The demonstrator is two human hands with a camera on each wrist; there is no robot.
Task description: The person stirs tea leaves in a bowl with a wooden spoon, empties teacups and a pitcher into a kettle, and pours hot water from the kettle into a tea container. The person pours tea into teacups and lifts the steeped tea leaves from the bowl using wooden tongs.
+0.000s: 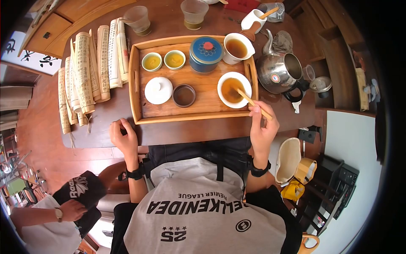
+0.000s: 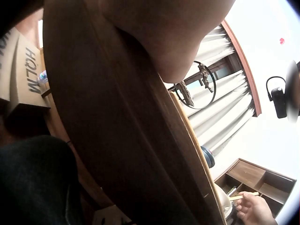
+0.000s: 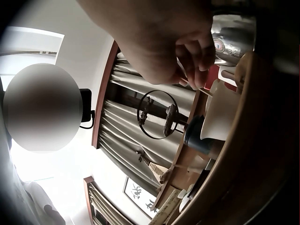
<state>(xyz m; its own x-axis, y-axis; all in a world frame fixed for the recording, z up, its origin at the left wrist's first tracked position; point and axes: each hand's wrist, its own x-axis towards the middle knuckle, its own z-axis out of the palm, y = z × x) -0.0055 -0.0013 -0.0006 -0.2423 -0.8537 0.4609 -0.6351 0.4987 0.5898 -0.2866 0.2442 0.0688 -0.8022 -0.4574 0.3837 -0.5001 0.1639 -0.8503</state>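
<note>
In the head view, my right hand (image 1: 264, 126) pinches a thin wooden stick (image 1: 255, 104) between thumb and fingers. The stick's far end dips into amber tea in a white bowl (image 1: 220, 89) at the near right of a wooden tray (image 1: 163, 113). The right wrist view shows the fingers (image 3: 201, 63) above the bowl's pale outer wall (image 3: 220, 110). My left hand (image 1: 124, 134) lies at the table's front edge, left of the tray's near corner, its fingers loosely curled around nothing. A white lid (image 1: 158, 91) and a small dark brown dish (image 1: 174, 97) sit on the tray.
Two small tea cups (image 1: 144, 63), a blue canister (image 1: 205, 63) and a white pitcher (image 1: 231, 60) share the tray. A steel kettle (image 1: 272, 76) stands right, several bamboo scrolls (image 1: 84, 67) lie left. Two glasses (image 1: 137, 19) stand behind. Another person's hand (image 1: 72, 209) shows at lower left.
</note>
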